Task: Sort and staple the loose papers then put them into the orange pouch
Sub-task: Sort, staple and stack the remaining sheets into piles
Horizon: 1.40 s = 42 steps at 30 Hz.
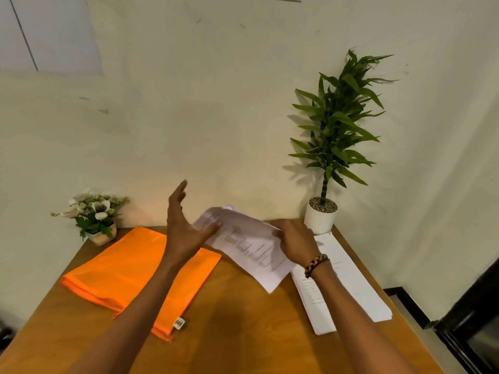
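The orange pouch [140,271] lies flat on the left half of the wooden table [237,325]. A sheaf of printed papers [251,255] hangs tilted above the table's far middle, its top edge blurred. My right hand [295,242], with a beaded bracelet on the wrist, grips the sheaf's right edge. My left hand [183,225] is raised with fingers spread and straight, its thumb touching the sheaf's left edge. A stack of white papers [348,287] lies along the table's right side, partly under my right forearm. No stapler is in view.
A small pot of white flowers [95,217] stands at the table's far left corner. A tall green plant in a white pot [324,211] stands at the far right corner. The wall runs just behind the table. Dark furniture [475,325] sits right of the table.
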{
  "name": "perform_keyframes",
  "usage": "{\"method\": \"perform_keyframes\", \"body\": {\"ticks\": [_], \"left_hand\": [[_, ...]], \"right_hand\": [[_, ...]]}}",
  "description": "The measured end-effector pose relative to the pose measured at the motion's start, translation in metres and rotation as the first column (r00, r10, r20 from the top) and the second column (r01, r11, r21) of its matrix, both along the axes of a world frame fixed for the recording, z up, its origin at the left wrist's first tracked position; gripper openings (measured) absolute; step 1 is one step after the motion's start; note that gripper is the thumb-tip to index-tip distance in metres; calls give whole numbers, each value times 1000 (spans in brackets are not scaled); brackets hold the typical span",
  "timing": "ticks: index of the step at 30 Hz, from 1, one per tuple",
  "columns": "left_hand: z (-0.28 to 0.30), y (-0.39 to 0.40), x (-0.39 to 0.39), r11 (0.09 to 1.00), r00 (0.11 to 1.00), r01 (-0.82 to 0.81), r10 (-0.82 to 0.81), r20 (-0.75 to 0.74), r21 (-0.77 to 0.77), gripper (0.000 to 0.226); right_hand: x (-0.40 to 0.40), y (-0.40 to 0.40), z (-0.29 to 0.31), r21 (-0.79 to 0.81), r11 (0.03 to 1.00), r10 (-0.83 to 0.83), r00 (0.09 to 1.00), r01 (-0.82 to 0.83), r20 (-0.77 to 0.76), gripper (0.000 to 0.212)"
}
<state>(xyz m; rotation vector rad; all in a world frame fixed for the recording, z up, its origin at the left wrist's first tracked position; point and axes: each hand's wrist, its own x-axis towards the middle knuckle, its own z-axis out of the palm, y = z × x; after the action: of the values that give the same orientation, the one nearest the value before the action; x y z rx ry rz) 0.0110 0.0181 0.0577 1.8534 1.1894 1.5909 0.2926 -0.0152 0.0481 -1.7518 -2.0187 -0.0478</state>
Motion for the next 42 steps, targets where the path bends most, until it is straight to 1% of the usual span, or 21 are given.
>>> {"method": "perform_keyframes", "body": {"ticks": [1, 2, 4, 6, 9, 10, 11, 12, 14, 15, 17, 21, 23, 26, 28, 29, 31, 33, 36, 38, 42], "left_hand": [[7, 5, -4, 997, 986, 29, -18, -166, 65, 102], [14, 11, -6, 991, 950, 116, -91, -298, 69, 89], [21, 18, -7, 966, 874, 252, -255, -413, -62, 49], [15, 23, -11, 960, 895, 244, -278, -350, -138, 57], [-3, 20, -24, 962, 971, 165, -197, -135, -220, 55], [-10, 17, -29, 954, 981, 157, -180, -68, -256, 52], [-14, 15, -35, 941, 987, 146, -158, -14, -304, 46], [-18, 12, -40, 929, 989, 147, -142, 40, -340, 38], [-26, 10, -45, 912, 983, 168, -125, 136, -375, 26], [-29, 10, -46, 907, 978, 177, -121, 167, -381, 24], [-34, 9, -43, 895, 973, 203, -138, 187, -398, 25], [-36, 9, -29, 864, 966, 241, -171, 194, -442, 29], [-43, 7, -24, 845, 961, 262, -181, 210, -466, 30], [-66, 1, -22, 812, 955, 296, -263, 137, -503, 45], [-78, -3, -20, 808, 957, 291, -255, 141, -513, 59], [-80, -2, -20, 813, 961, 276, -233, 147, -512, 58], [-74, 4, -21, 823, 971, 239, -206, 122, -516, 44], [-64, 12, -27, 814, 974, 227, -194, 118, -535, 35], [-57, 13, -35, 792, 963, 268, -235, 131, -548, 30], [-61, 9, -36, 781, 955, 279, -284, 81, -558, 23], [-65, 4, -35, 805, 951, 249, -307, -21, -538, 24]], "right_hand": [[1, 3, 10, -42, 999, 30, 996, -26, 90, 26], [0, 6, 18, -80, 996, 57, 989, -46, 139, 29], [-9, 9, 27, -127, 989, 100, 980, -79, 170, 26], [-17, 10, 34, -127, 989, 99, 979, -77, 178, 14], [-8, 8, 44, -156, 987, 48, 991, -28, 122, 22], [-1, 7, 46, -175, 983, 62, 998, -55, 34, 21], [7, 5, 45, -181, 976, 99, 986, -122, -131, 19], [13, 2, 42, -158, 965, 142, 926, -208, -350, 15], [17, -6, 34, -79, 941, 161, 639, -329, -752, 24], [17, -9, 26, -54, 935, 139, 501, -351, -854, 34], [12, -12, 7, -59, 932, 87, 378, -358, -922, 45], [-3, -10, -21, -41, 956, 28, 231, -289, -973, 47], [-8, -10, -34, -74, 974, -21, 241, -212, -970, 47], [-13, -10, -60, -171, 980, -119, 395, -99, -911, 31], [-15, -9, -70, -202, 979, -167, 451, -30, -877, 27], [-15, -8, -70, -200, 980, -179, 464, 5, -867, 31], [-12, -7, -66, -197, 979, -199, 490, 57, -849, 39], [-8, -7, -62, -221, 970, -242, 468, 101, -850, 46], [-4, -11, -62, -245, 960, -278, 344, 137, -897, 44], [-2, -18, -68, -264, 958, -284, 263, 109, -922, 37], [13, -28, -78, -305, 952, -285, 254, -40, -924, 36]]}}
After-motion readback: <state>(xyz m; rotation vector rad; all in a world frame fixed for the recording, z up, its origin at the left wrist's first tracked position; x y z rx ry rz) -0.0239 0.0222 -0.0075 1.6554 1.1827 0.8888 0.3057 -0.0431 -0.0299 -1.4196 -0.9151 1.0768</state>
